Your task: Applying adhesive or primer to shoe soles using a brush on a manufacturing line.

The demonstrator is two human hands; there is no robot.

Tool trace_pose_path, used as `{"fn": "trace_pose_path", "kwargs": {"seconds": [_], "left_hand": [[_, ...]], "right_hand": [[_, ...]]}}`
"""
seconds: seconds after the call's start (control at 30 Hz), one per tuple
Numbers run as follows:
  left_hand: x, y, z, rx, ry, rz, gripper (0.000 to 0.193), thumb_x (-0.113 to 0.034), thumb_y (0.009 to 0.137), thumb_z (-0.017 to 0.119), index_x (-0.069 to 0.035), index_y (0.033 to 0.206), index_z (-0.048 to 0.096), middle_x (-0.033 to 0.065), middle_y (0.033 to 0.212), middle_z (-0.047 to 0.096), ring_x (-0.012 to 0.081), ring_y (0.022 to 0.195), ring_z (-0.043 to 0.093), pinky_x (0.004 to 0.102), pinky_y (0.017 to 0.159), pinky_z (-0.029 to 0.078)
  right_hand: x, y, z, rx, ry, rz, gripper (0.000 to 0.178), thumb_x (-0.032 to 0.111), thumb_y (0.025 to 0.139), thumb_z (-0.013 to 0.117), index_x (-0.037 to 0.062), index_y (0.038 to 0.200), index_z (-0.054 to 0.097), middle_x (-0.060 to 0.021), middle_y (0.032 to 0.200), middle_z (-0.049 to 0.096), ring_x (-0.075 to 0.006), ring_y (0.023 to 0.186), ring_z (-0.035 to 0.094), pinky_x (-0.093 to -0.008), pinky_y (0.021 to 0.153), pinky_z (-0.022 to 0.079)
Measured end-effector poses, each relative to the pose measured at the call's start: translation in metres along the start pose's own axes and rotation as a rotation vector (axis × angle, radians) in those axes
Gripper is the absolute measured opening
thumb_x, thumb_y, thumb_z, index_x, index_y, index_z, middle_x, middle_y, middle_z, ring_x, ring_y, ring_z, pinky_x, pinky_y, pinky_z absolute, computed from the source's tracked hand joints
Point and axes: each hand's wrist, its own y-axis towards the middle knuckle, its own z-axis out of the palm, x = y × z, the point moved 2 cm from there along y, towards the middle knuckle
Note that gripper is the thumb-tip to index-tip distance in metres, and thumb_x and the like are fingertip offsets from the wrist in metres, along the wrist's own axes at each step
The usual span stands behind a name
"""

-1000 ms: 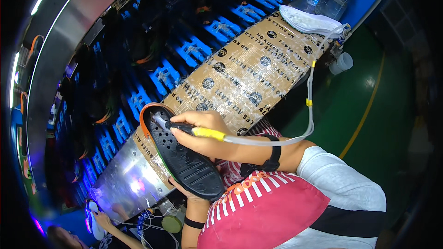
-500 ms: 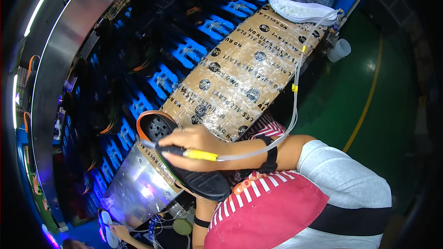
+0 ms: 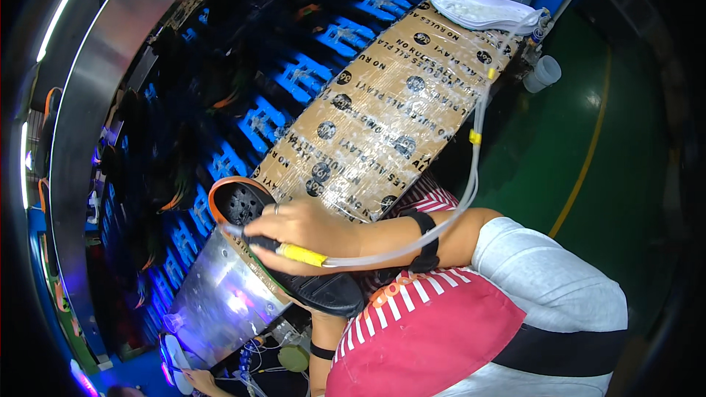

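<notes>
My right hand (image 3: 301, 224) is closed around a tube-fed brush (image 3: 268, 241) with a black handle and a yellow-wrapped end. Its tip, blurred, lies at the orange-edged side of a black shoe sole (image 3: 323, 292). The sole is tilted, its far end with an orange rim and a holed inner surface, its near end close to my apron. From below, my left hand (image 3: 321, 320) holds the sole; most of its fingers are hidden under it. A clear tube (image 3: 471, 176) with yellow bands runs from the brush over my right forearm to a fitting at the bench's far end.
A cardboard-covered bench (image 3: 368, 117) stretches away to the right, with white soles (image 3: 482, 11) at its far end and a white cup (image 3: 543, 73) beside it. Blue racks (image 3: 305, 77) line the left. At lower left, another person's hand (image 3: 202, 381) is near a white sole (image 3: 175, 360).
My right hand and the brush have shifted slightly left and up along the sole. The tube has swung a little right. The other person's hand at lower left has moved down.
</notes>
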Motion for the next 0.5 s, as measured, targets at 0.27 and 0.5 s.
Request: {"fn": "trace_pose_path", "kwargs": {"seconds": [0.27,0.5], "left_hand": [[-0.001,0.001,-0.002,0.005,-0.024,0.030,0.071,-0.055,0.083,0.044,-0.009,0.135,0.027,0.0193,0.128,0.041,0.0349,0.107,0.049,0.0494,0.091,0.041],[-0.015,0.014,0.005,0.049,-0.069,0.066,0.069,-0.054,0.083,0.043,-0.009,0.134,0.029,0.0189,0.127,0.042,0.0341,0.107,0.049,0.0483,0.091,0.041]], "right_hand": [[0.006,-0.010,0.017,0.508,-0.116,-0.111,0.013,0.009,0.069,0.060,-0.0003,0.077,0.058,-0.0112,0.066,0.056,-0.0287,0.063,0.058,-0.0372,0.057,0.048],[0.009,-0.013,0.009,0.223,-0.144,-0.106,0.019,0.015,0.070,0.063,0.0040,0.085,0.059,-0.0100,0.070,0.055,-0.0252,0.065,0.059,-0.0337,0.058,0.048]]}}
